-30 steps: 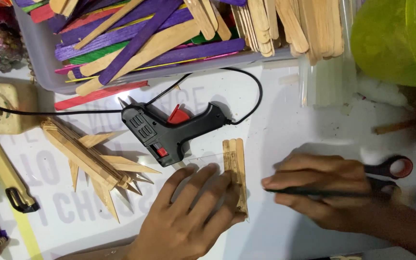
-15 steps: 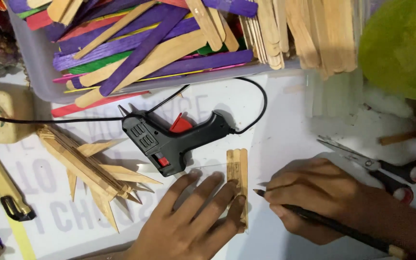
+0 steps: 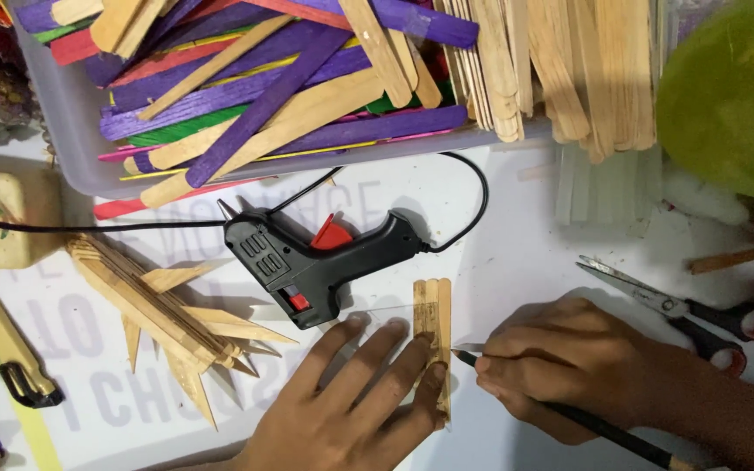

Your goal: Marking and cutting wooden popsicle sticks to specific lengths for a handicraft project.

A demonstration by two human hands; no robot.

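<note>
Sticks [image 3: 434, 323], pale bare wood, side by side, flat.

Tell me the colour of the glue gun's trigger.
Red, on the black glue gun; its trigger shows clearly in the head view.

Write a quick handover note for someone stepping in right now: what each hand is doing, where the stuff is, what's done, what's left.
Left hand: flat, fingers pinning the small panel of joined bare wooden sticks to the white table.
Right hand: holds a dark pencil, tip at the panel's right edge.
Nearby: black glue gun beside the panel, red-handled scissors to the right, grey tub of coloured sticks behind.
Done: panel assembled.
Left: marking seems underway; no finished line visible.
</note>
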